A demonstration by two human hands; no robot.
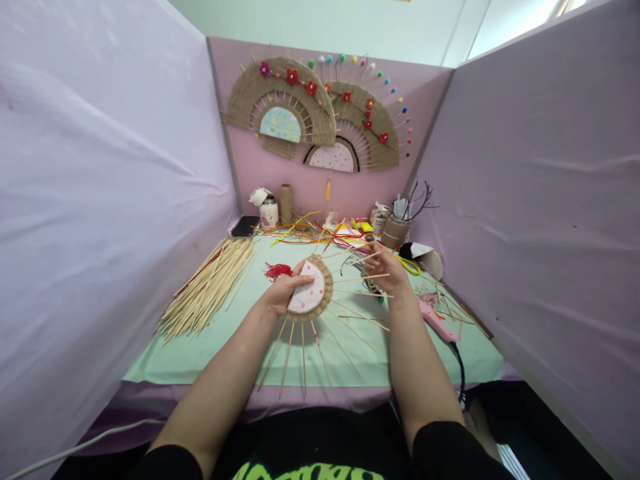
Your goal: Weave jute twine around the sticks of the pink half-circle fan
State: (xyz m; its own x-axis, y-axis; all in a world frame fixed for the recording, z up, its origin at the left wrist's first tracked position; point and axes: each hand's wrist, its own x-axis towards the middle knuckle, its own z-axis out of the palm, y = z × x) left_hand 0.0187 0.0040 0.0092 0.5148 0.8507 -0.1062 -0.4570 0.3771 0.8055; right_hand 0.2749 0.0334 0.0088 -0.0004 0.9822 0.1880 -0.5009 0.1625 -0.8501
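In the head view, the left hand (284, 292) grips the small fan (316, 293) at its straight edge, thumb on the dotted face, above the green cloth (225, 357). Bare sticks spread from its woven rim. The right hand (389, 268) is among the stick tips, fingers curled; whether they pinch one, I cannot tell. A red tassel (277, 271) is beside the left hand; a glue gun (440, 323) lies near the right forearm.
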